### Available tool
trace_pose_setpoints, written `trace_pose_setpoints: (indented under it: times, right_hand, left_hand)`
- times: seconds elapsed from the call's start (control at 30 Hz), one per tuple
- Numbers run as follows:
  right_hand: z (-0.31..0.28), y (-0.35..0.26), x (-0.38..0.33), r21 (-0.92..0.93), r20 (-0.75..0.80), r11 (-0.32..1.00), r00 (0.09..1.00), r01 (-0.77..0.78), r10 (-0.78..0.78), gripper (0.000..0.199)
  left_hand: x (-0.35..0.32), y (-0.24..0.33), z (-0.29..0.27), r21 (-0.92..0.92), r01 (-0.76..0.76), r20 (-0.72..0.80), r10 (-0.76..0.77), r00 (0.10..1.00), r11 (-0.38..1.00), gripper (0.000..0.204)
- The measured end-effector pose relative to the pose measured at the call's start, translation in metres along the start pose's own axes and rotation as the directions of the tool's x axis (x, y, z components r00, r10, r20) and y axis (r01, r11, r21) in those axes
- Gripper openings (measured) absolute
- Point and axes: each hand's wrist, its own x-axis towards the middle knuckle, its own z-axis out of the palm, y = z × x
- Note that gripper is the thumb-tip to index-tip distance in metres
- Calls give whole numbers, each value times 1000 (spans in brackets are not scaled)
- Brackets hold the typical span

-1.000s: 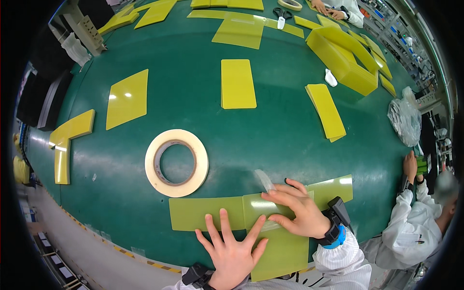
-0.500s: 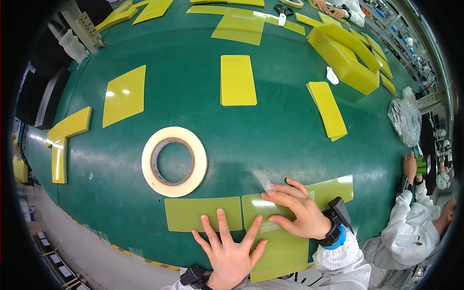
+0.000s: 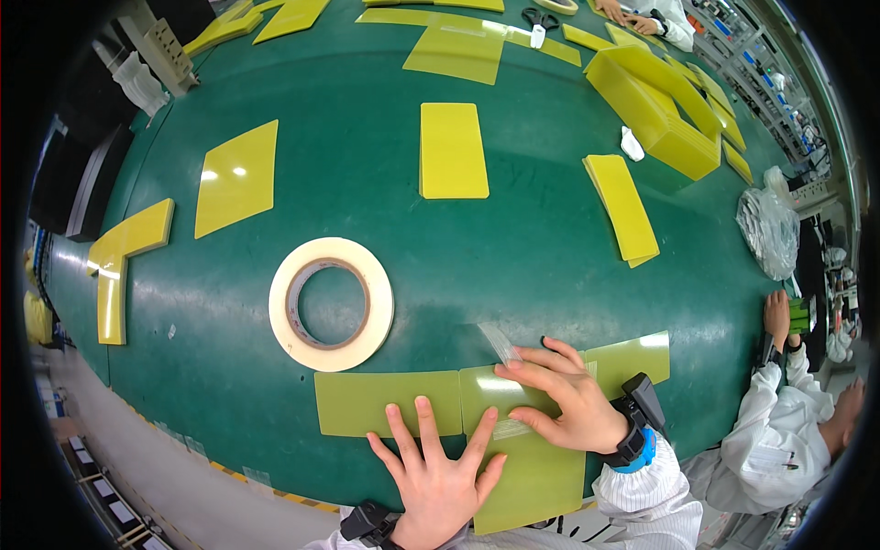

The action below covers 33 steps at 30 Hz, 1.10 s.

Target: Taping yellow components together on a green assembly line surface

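My left hand (image 3: 435, 481) lies spread, its fingers resting on the lower edge of a left yellow-green sheet (image 3: 357, 403) and the lower left of a middle sheet (image 3: 481, 380). The two sheets sit edge to edge with a thin seam. My right hand (image 3: 577, 403) pinches a short strip of clear tape (image 3: 496, 341) between its fingers, over the middle sheet; the strip's free end sticks up past the sheet's far edge. Clear tape pieces span the joints with the right sheet (image 3: 642, 356) and the near sheet (image 3: 536, 490). My right hand partly hides the middle sheet.
A large roll of cream tape (image 3: 374, 316) lies beyond the left sheet. Yellow sheet stacks (image 3: 454, 151) stand farther off on the green table (image 3: 367, 174), with a yellow box-like stack (image 3: 687, 151) at far right. Scissors (image 3: 539, 23) lie far off. A co-worker (image 3: 761, 449) sits at right.
My left fingers and the left sheet have shifted very slightly to the right and away. My right hand stays in place with the tape strip.
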Motion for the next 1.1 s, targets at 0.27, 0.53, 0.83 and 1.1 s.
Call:
trace_pose_setpoints:
  times: [0.27, 0.53, 0.83, 1.1]
  right_hand:
    - [0, -1, 1, 5, -9, 1000, 1000, -3, 3, 55]
    - [0, -1, 1, -6, -2, 1000, 1000, -8, 8, 56]
    - [0, -2, 2, -9, -2, 1000, 1000, -6, 6, 56]
    - [0, -3, 3, -17, -6, 1000, 1000, -3, 3, 56]
  left_hand:
    - [-2, 0, 2, 34, -11, -15, 12, 1000, 999, 54]
    - [-3, 0, 3, 51, -13, -36, 15, 999, 999, 53]
    - [-1, -1, 0, 86, -20, 2, 20, 1000, 996, 54]
    - [-2, -1, 0, 75, -25, -8, 25, 1000, 997, 54]
